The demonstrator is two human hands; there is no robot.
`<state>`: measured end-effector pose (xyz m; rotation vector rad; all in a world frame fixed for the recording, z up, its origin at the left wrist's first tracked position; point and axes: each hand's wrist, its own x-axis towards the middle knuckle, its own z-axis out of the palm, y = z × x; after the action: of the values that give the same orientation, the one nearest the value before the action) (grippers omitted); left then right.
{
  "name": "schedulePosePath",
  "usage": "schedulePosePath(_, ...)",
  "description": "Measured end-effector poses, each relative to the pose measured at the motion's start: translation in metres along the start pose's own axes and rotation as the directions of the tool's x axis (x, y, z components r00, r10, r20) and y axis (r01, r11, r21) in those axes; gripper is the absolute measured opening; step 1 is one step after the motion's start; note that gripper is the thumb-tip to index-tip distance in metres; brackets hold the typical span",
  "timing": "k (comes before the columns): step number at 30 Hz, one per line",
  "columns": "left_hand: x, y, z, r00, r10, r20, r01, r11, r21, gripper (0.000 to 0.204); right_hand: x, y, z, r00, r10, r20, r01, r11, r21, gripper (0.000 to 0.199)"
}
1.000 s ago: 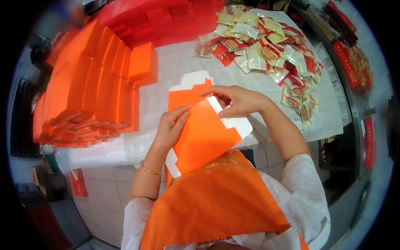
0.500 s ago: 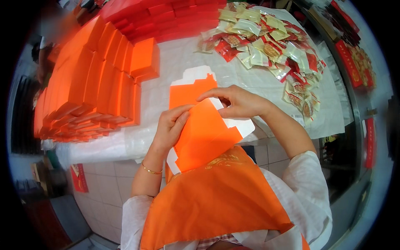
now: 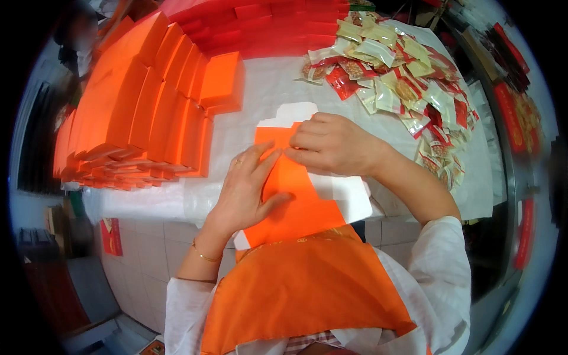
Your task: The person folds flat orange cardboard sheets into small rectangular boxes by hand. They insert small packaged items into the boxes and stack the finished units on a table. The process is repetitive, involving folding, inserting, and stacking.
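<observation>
A flat orange cardboard box blank (image 3: pixel 296 204) with white inner flaps lies on the white table (image 3: pixel 260 94) in front of me. My left hand (image 3: pixel 245 189) presses flat on its left side, fingers spread. My right hand (image 3: pixel 331 145) pinches a folded flap at the blank's upper part, fingertips meeting those of the left hand. I wear an orange apron over white sleeves.
Rows of folded orange boxes (image 3: pixel 136 112) stand to the left. A stack of red boxes (image 3: pixel 260 29) lines the far edge. A heap of small wrapped snack packets (image 3: pixel 402 77) lies at the right. The table's front edge runs just under my hands.
The orange blank has been lowered flat onto the table. Both hands came closer together and now press on its fold.
</observation>
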<state>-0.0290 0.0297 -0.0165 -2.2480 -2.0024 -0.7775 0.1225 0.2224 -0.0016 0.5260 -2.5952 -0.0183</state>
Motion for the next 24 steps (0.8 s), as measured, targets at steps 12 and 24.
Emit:
schedulePosePath(12,0.007,0.013,-0.025,0.8,-0.375,0.469,0.581,0.68,-0.447,0.085,0.001,0.031,-0.012,0.858,0.501,0.115,-0.384,0.476,0.791,0.011)
schedulePosePath(24,-0.027,0.017,-0.007,0.903,-0.429,0.006,0.425,0.893,-0.147,0.072,-0.073,-0.107,0.016,0.482,0.478,0.734,-0.614,-0.413,0.673,0.045)
